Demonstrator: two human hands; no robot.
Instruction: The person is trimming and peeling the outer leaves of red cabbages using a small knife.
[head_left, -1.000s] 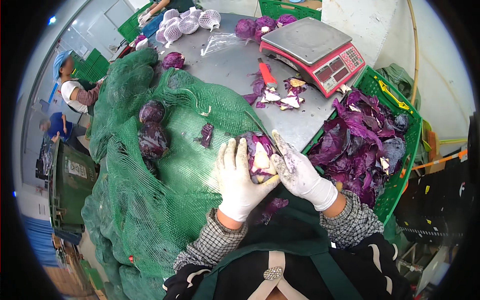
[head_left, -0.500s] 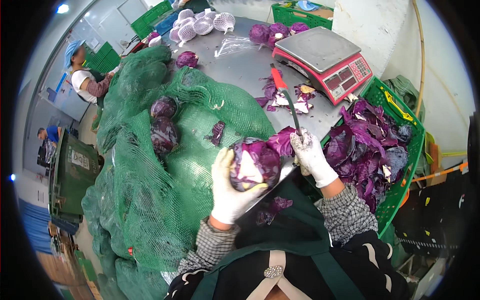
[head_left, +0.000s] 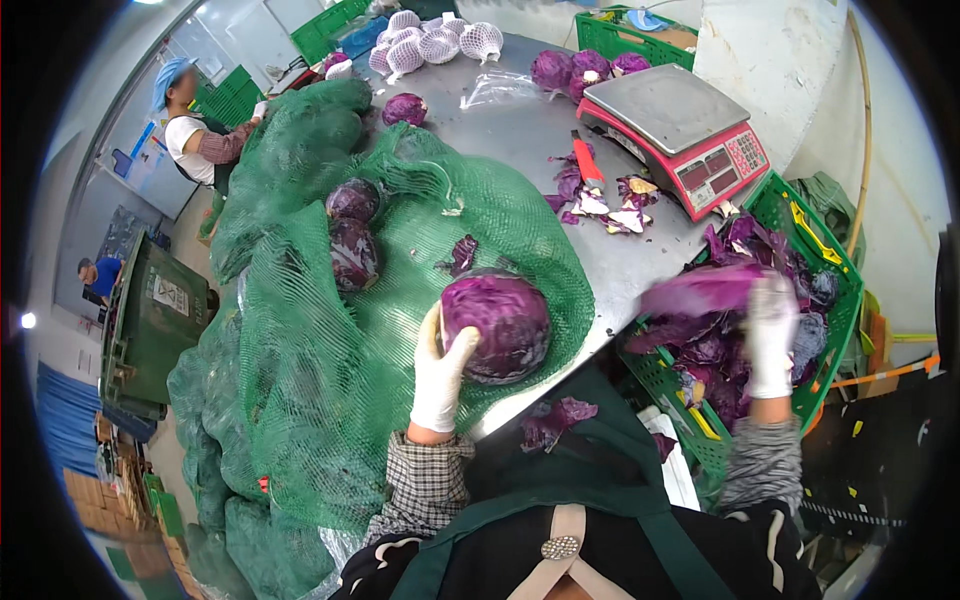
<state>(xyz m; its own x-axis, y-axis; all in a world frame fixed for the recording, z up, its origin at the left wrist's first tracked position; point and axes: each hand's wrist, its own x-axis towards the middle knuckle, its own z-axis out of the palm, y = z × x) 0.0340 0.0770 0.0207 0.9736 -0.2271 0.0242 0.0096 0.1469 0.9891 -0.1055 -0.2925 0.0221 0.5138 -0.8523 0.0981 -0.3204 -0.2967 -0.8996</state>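
A round red cabbage [head_left: 497, 328] rests on the green mesh sack [head_left: 520, 235] near the table's front edge. My left hand [head_left: 440, 365], in a white glove, is closed round its left side, thumb on top and fingers partly hidden. To the right, my gloved right hand [head_left: 772, 335] is smeared by motion above a green crate [head_left: 835, 375] of purple leaves. A blurred red cabbage leaf [head_left: 700, 290] sticks out leftward from that hand. A tool with a red handle [head_left: 587, 163] lies on the table among trimmings; its far part is hidden.
Behind the crate stands a red scale [head_left: 690, 150] with a steel plate. Two dark cabbages [head_left: 353, 225] lie on the mesh at left. Net-wrapped cabbages [head_left: 440, 42] sit at the back. A person [head_left: 190, 130] works at far left. A torn leaf [head_left: 555, 422] lies on my apron.
My right hand has swung right with the leaf, from beside the cabbage to over the crate. The cabbage has turned, its white cut face now out of sight. The dark curved blade by my right hand no longer shows.
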